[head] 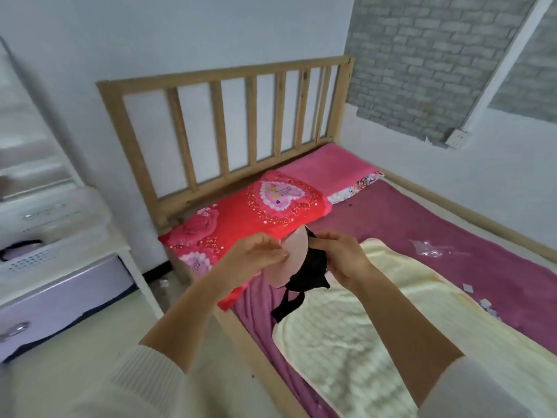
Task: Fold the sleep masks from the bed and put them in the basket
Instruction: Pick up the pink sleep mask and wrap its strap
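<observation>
I hold a sleep mask (294, 260) in the air above the bed's left edge, in front of the red pillow. It shows a pale pink side and a black side, with a black strap hanging down below it. My left hand (256, 254) grips the pink side. My right hand (340, 257) grips the black side. A white perforated basket (45, 257) stands on the nightstand at the left, with something dark and pale inside it.
The bed (422, 224) has a purple sheet, a cream blanket (376, 342), a red heart pillow (256, 212) and a pink pillow. A wooden headboard (229, 125) stands behind. Clear plastic wrap (428, 248) and small paper scraps lie on the sheet. The white nightstand (69, 300) has a lilac drawer.
</observation>
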`<state>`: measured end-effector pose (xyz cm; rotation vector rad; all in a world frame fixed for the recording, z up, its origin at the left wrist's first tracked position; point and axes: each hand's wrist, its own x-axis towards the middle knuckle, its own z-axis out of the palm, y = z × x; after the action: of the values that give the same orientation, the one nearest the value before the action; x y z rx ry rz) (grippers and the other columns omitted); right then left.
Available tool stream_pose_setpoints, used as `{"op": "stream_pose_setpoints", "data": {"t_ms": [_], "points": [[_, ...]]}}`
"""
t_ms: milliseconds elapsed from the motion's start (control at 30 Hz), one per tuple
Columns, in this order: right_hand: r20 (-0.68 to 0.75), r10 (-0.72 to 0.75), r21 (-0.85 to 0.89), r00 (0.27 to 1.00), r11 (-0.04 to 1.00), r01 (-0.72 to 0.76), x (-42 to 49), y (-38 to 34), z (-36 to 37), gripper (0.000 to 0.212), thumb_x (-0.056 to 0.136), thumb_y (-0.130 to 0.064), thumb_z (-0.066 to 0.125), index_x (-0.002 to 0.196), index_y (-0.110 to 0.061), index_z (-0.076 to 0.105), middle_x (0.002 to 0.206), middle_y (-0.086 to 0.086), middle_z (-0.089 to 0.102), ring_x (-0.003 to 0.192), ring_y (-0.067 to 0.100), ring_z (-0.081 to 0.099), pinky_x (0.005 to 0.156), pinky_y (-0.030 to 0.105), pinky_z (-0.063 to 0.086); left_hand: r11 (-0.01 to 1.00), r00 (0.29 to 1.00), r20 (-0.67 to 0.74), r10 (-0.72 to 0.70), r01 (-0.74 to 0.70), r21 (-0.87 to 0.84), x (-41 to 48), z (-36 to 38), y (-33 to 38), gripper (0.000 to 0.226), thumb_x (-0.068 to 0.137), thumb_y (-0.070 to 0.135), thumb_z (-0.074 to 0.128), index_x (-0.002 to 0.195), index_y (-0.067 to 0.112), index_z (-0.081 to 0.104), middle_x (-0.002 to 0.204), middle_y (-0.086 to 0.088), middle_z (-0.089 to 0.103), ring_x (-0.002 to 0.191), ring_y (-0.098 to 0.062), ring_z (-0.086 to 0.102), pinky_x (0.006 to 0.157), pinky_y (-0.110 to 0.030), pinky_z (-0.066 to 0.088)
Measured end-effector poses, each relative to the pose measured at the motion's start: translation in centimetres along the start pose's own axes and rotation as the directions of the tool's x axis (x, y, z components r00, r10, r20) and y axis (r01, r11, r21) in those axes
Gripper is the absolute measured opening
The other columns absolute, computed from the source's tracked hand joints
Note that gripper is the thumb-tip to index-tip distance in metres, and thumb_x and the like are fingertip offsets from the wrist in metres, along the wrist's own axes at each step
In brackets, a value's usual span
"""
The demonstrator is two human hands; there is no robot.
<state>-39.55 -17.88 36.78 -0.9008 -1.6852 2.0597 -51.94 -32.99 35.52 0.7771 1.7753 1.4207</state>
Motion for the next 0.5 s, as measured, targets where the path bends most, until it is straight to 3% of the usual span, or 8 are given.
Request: {"op": "stream_pose_setpoints", "data": {"t_ms": [67, 133, 200, 267, 333, 433, 500], "points": [[0.048, 0.028, -0.041, 0.998, 0.999, -0.026, -2.2, 0.3, 2.7, 0.01, 0.08, 0.005, 0.065, 0.091, 0.007, 0.065, 0.078, 0.017, 0.063, 0.064, 0.022, 0.06, 0.055, 0.024, 0.051, 1.0, 0.999, -0.053, -0.012, 0.01, -0.023, -3.0, -1.6, -0.2, 0.014, 0.078, 0.014, 0.076, 0.078, 0.023, 0.064, 0.064, 0.013, 0.07, 0.071, -0.013, 0.059, 0.067, -0.028, 0.046], [0.095, 0.012, -0.09, 0.995, 0.996, -0.004, -4.0, 0.4, 5.3, 0.012, 0.083, 0.004, 0.063, 0.094, 0.004, 0.066, 0.078, 0.015, 0.063, 0.061, 0.018, 0.058, 0.052, 0.02, 0.05, 0.995, 0.998, -0.041, -0.045, 0.041, -0.087, -5.8, -3.6, -0.3, 0.019, 0.078, 0.013, 0.076, 0.095, 0.018, 0.068, 0.08, 0.006, 0.071, 0.078, -0.014, 0.064, 0.069, -0.029, 0.052], [0.131, -0.046, -0.102, 0.99, 0.993, 0.059, -5.7, 0.8, 7.8, 0.014, 0.081, 0.006, 0.063, 0.093, -0.001, 0.065, 0.086, 0.016, 0.063, 0.066, 0.019, 0.058, 0.058, 0.023, 0.052, 0.985, 0.997, -0.028, -0.069, 0.064, -0.162, -8.4, -6.0, -0.6, 0.031, 0.077, 0.017, 0.074, 0.107, 0.014, 0.071, 0.099, -0.007, 0.069, 0.093, -0.022, 0.064, 0.086, -0.04, 0.053], [0.178, -0.123, -0.134, 0.976, 0.98, 0.148, -7.4, 1.1, 10.0, 0.02, 0.077, 0.008, 0.066, 0.092, -0.004, 0.064, 0.092, 0.011, 0.064, 0.075, 0.022, 0.06, 0.072, 0.033, 0.052, 0.96, 0.993, -0.067, -0.097, 0.075, -0.27, -10.8, -8.6, -1.3, 0.025, 0.078, 0.016, 0.072, 0.103, 0.013, 0.074, 0.103, -0.008, 0.071, 0.099, -0.024, 0.065, 0.091, -0.042, 0.053], [0.251, -0.194, -0.191, 0.948, 0.951, 0.245, -9.0, 1.5, 12.3, 0.023, 0.076, 0.005, 0.068, 0.092, -0.011, 0.069, 0.092, 0.003, 0.067, 0.083, 0.02, 0.06, 0.082, 0.035, 0.049, 0.938, 0.987, -0.106, -0.122, 0.08, -0.337, -12.8, -11.2, -2.3, 0.019, 0.082, 0.015, 0.069, 0.1, 0.013, 0.076, 0.099, -0.005, 0.075, 0.096, -0.021, 0.069, 0.081, -0.036, 0.059], [0.318, -0.31, -0.314, 0.896, 0.857, 0.408, -10.4, 1.8, 16.1, 0.026, 0.077, 0.002, 0.067, 0.086, -0.022, 0.07, 0.103, -0.001, 0.062, 0.096, 0.011, 0.056, 0.087, 0.021, 0.043, 0.907, 0.972, -0.163, -0.167, 0.087, -0.411, -15.6, -14.7, -3.6, 0.016, 0.083, 0.016, 0.068, 0.096, 0.012, 0.076, 0.099, -0.004, 0.075, 0.094, -0.019, 0.069, 0.07, -0.031, 0.06], [0.374, -0.279, -0.321, 0.885, 0.856, 0.405, -11.2, 2.1, 18.9, 0.017, 0.073, -0.003, 0.066, 0.085, -0.014, 0.071, 0.108, 0.003, 0.056, 0.1, 0.009, 0.054, 0.086, 0.014, 0.042, 0.88, 0.96, -0.209, -0.188, 0.071, -0.469, -17.2, -16.7, -4.2, 0.016, 0.083, 0.015, 0.068, 0.097, 0.011, 0.075, 0.102, -0.007, 0.073, 0.095, -0.02, 0.068, 0.069, -0.031, 0.061]]}}
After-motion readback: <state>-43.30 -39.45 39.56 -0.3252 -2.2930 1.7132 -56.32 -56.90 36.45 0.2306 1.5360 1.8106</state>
